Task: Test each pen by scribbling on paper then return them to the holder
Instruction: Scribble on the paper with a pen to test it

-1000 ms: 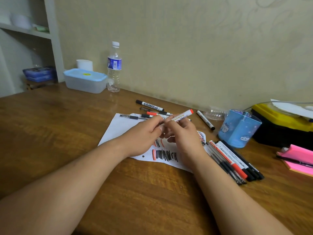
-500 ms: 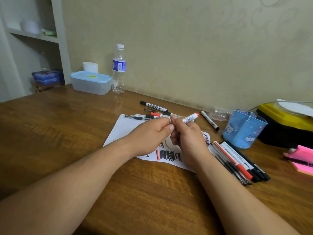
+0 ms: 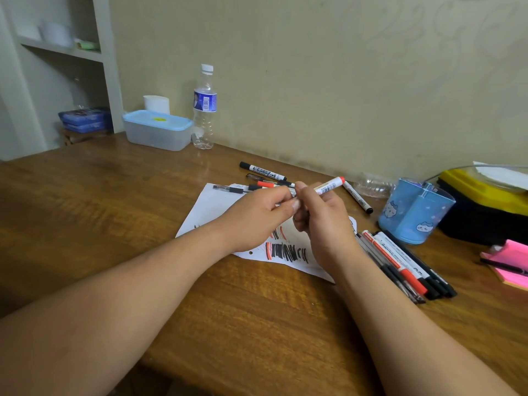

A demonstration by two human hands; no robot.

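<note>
We hold the red-ended marker (image 3: 328, 187) above the paper (image 3: 217, 204), near the holder (image 3: 414, 212); our right hand (image 3: 323, 221) curls round its barrel; our left hand (image 3: 257, 215) pinches the near end; it looks light, stiff and smooth, so we judge mid-barrel the surest hold.

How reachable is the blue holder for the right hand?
Probably yes: the blue holder stands right of the right hand, only a lying black marker between, but that hand grips a red marker.
</note>
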